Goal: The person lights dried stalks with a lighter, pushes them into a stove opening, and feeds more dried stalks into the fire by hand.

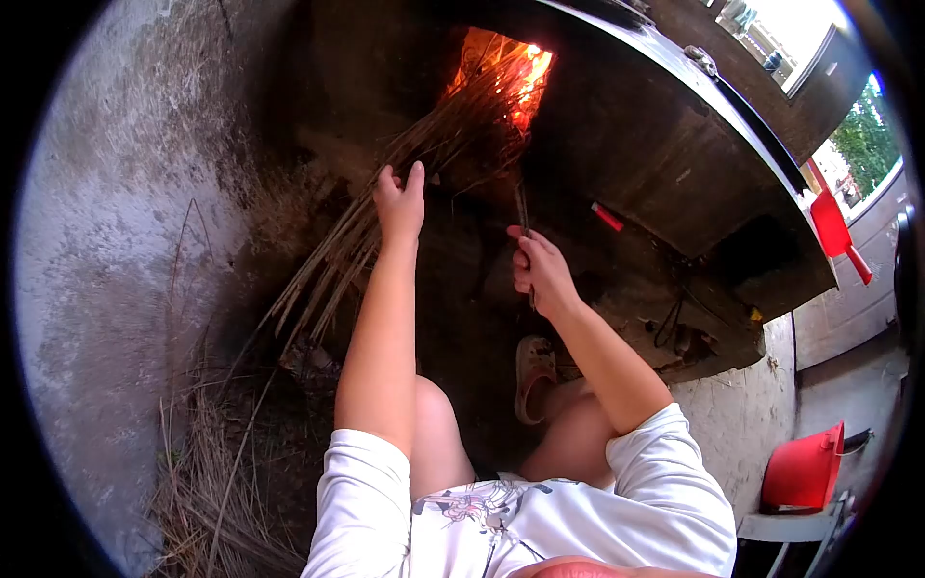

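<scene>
Left grip [400, 204] against a bundle of dry stalks [332, 252], how far closed I cannot tell, stalk ends ahead of it at the fire [532, 79], right grip [541, 272] closed around a thin rod [522, 204].

Bright orange flames [536, 77] obscure the far tips of the long dry brown stalks [424, 144]. The thin dark rod [522, 204] blurs at its far end. The near edge crops the white printed shirt [597, 528].
</scene>
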Available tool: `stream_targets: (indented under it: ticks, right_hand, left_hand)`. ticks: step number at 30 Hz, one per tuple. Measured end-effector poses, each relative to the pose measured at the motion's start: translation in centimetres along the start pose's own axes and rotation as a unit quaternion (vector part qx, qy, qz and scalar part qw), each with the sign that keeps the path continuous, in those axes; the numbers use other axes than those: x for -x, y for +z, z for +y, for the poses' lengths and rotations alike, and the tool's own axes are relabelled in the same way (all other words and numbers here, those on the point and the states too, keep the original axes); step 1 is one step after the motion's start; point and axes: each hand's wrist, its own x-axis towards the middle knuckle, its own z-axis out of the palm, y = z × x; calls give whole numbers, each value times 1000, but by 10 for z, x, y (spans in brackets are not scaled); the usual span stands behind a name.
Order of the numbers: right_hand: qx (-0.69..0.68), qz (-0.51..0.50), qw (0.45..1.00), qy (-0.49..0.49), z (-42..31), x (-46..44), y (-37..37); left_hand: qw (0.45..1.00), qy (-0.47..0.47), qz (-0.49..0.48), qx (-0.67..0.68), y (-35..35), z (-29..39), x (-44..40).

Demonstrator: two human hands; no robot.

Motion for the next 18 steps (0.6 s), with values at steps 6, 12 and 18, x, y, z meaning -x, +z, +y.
stream_targets:
  ticks: [6,12,18]
  right_hand:
    - [-49,16,999,-7,-11,4,2]
    - [-79,8,996,41,-3,29,8]
    - [104,-205,967,111,-16,57,-3]
  left_hand:
    - [935,107,14,-339,-26,6,-14]
    - [831,30,-57,-553,-64,-16,-56]
    - [842,-47,-127,-522,-87,-34,-95]
